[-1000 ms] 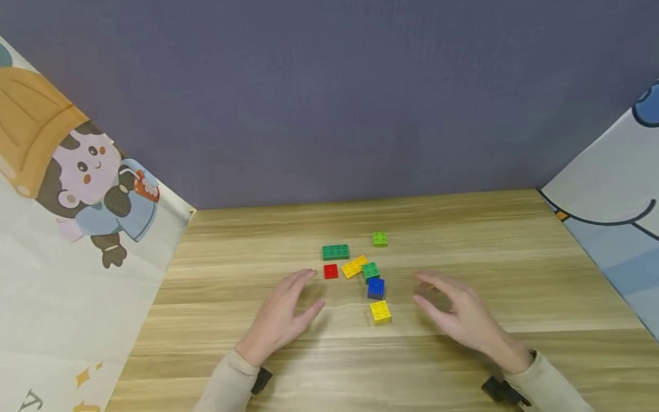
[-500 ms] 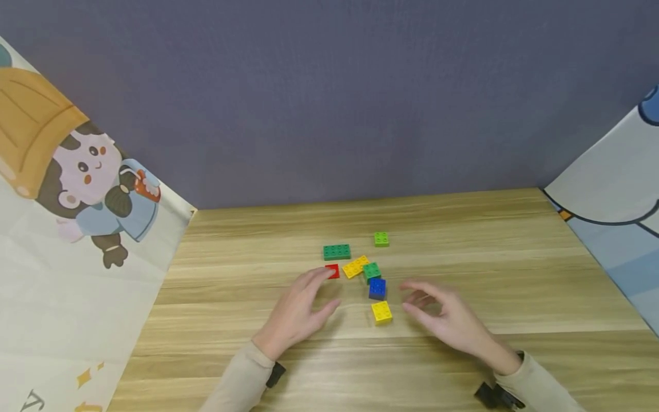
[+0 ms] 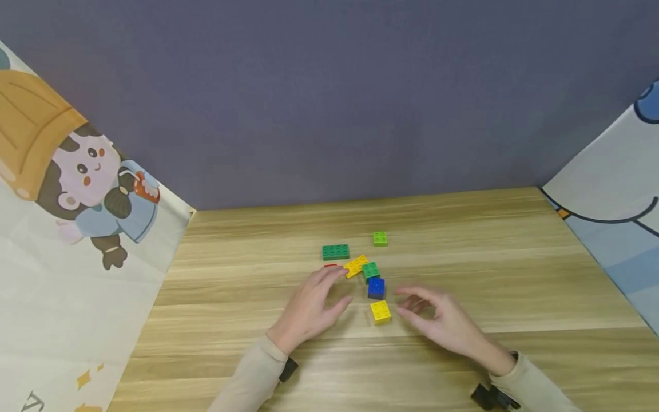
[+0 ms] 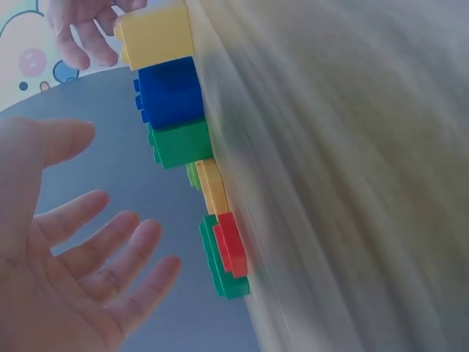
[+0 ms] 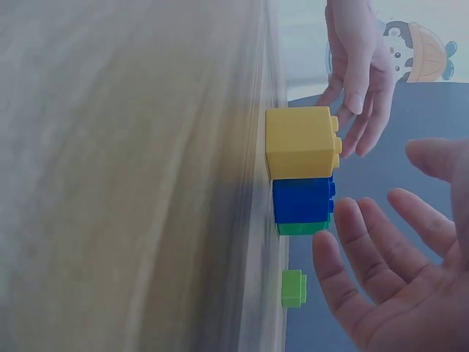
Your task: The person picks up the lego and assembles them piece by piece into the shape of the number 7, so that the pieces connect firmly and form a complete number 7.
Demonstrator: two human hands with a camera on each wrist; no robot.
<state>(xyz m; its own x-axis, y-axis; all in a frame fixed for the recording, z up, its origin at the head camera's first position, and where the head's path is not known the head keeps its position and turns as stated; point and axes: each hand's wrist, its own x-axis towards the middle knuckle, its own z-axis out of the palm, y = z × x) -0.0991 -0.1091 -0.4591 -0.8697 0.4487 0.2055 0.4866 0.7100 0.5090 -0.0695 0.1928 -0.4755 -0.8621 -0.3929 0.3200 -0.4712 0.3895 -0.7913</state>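
Observation:
Both hands hover over the table with nothing held. My left hand [image 3: 311, 312] is spread beside the bricks, its fingers covering most of a red brick [image 3: 330, 265] in the head view. Its fingertips appear near a yellow-orange flat brick [image 3: 355, 266]. To the right of the bricks, my right hand [image 3: 443, 323] has its thumb and fingers apart, close to a yellow square brick [image 3: 380, 312] and a blue brick [image 3: 376, 288]. Behind the blue one is a green square brick [image 3: 370, 271]. In the left wrist view, the red brick [image 4: 233, 246] lies before a long green brick [image 4: 220, 257].
Farther back on the wooden table [image 3: 463, 240] lie the long green brick [image 3: 336, 252] and a lime green brick [image 3: 380, 238]. A dark grey panel [image 3: 329, 103] rises at the table's back edge. Cartoon-printed sheets [image 3: 98, 171] flank the sides.
My left hand has moved right, now hiding most of the red brick. My right hand has moved left toward the yellow and blue bricks. The bricks have stayed where they were.

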